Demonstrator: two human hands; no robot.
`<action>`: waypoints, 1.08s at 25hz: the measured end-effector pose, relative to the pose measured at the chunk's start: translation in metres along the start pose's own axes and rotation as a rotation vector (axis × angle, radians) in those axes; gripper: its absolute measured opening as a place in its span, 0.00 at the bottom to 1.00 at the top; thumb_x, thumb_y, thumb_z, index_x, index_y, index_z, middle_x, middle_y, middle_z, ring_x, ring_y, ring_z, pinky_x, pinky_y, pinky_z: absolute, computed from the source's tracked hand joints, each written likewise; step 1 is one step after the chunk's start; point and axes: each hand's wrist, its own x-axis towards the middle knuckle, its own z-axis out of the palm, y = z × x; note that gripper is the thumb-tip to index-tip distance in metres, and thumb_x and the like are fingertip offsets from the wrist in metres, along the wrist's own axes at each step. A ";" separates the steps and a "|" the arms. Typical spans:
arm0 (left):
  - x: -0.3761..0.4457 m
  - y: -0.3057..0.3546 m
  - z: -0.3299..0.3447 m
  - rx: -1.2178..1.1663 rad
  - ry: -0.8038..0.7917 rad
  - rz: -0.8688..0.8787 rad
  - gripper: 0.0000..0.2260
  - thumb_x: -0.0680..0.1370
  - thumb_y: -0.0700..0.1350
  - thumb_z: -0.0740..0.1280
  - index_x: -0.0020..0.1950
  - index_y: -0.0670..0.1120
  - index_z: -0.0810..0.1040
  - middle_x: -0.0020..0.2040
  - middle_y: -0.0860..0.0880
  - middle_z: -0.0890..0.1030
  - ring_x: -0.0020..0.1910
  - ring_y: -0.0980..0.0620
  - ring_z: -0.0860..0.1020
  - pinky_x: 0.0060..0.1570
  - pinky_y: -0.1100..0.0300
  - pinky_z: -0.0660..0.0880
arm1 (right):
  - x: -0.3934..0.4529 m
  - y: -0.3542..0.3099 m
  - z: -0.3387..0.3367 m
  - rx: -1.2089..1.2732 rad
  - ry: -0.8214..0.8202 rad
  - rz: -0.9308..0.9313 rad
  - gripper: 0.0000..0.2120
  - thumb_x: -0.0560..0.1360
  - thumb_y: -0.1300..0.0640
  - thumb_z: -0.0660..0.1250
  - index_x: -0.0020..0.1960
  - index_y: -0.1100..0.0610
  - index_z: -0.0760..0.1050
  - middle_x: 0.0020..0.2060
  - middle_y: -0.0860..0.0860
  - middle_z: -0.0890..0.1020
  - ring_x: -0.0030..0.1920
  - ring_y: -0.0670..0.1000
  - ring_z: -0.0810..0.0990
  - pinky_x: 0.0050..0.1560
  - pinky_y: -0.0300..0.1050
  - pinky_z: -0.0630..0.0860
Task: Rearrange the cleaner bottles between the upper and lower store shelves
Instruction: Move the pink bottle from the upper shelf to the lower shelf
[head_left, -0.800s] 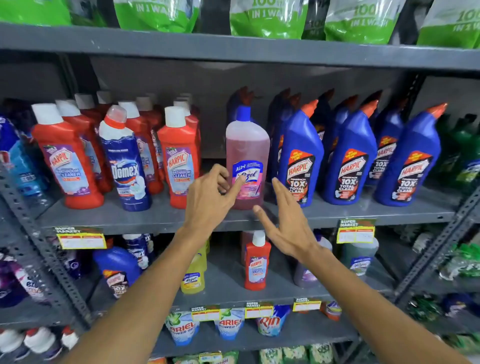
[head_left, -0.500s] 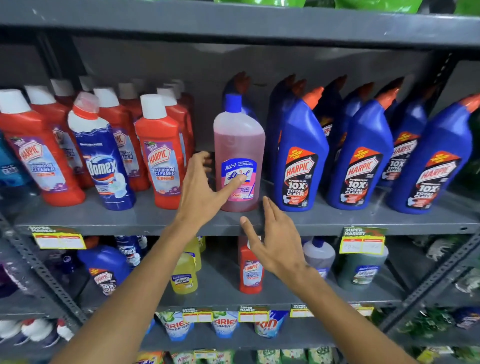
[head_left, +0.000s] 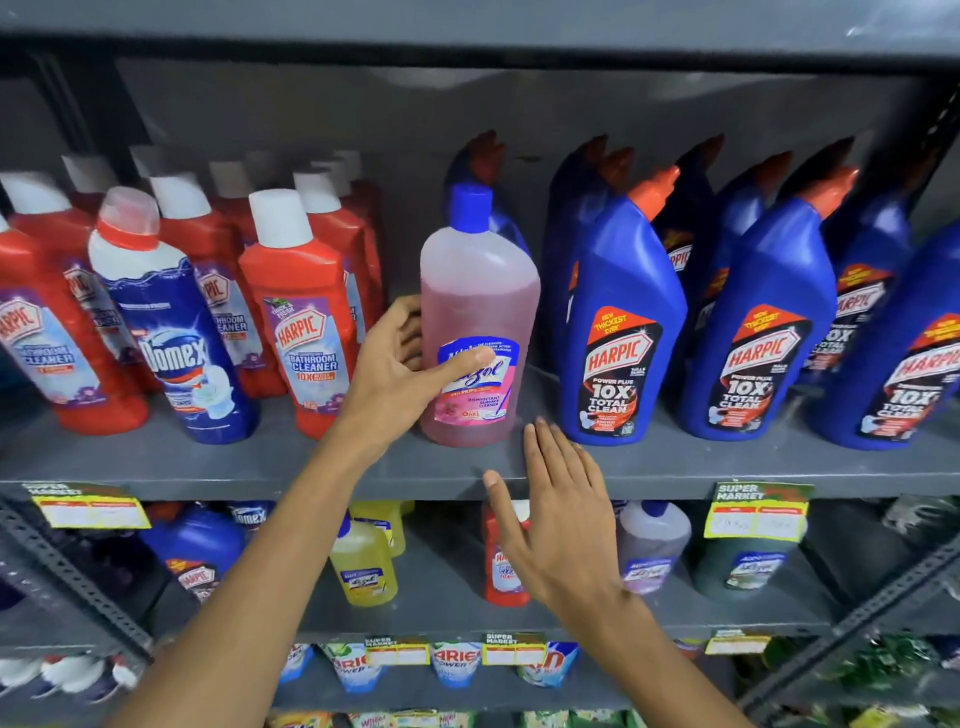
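Our left hand wraps the pink Lizol bottle on the upper shelf.

We see the pink Lizol bottle (head_left: 480, 332) standing upright on the upper shelf (head_left: 675, 467), near its front edge, with our left hand (head_left: 400, 374) curled around its side at nine o'clock: thumb laid across the label, fingers reaching behind. At five o'clock from the bottle our right hand (head_left: 556, 519) is flat and spread, palm toward the lower shelf (head_left: 441, 618), holding nothing. At three o'clock stands a blue Harpic toilet cleaner (head_left: 623, 332), just beside the pink bottle; at nine o'clock, past our hand, a red Harpic bathroom cleaner (head_left: 301, 322), then a Domex bottle (head_left: 171, 332). Below, on the lower shelf, we see a yellow Lizol bottle (head_left: 363, 566) and a small red bottle (head_left: 501, 577) partly hidden by our right hand.
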 end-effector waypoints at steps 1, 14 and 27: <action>-0.008 0.006 -0.002 0.007 0.019 0.043 0.27 0.67 0.47 0.87 0.62 0.52 0.79 0.57 0.57 0.89 0.56 0.59 0.88 0.54 0.65 0.85 | 0.001 0.002 0.000 -0.002 0.007 -0.012 0.36 0.85 0.34 0.51 0.83 0.58 0.67 0.83 0.53 0.71 0.84 0.53 0.68 0.87 0.48 0.59; -0.212 -0.086 -0.067 0.097 0.008 -0.282 0.35 0.59 0.60 0.89 0.64 0.63 0.83 0.59 0.53 0.90 0.55 0.54 0.89 0.51 0.66 0.85 | 0.028 0.011 -0.004 -0.051 -0.108 -0.177 0.31 0.87 0.41 0.51 0.83 0.58 0.66 0.83 0.54 0.69 0.84 0.52 0.67 0.86 0.50 0.63; -0.207 -0.229 0.021 0.144 0.258 -0.414 0.26 0.72 0.40 0.84 0.64 0.51 0.76 0.59 0.51 0.86 0.60 0.42 0.84 0.58 0.41 0.86 | 0.026 0.011 0.002 -0.055 -0.045 -0.181 0.31 0.87 0.42 0.52 0.81 0.59 0.69 0.81 0.55 0.72 0.83 0.53 0.70 0.85 0.47 0.63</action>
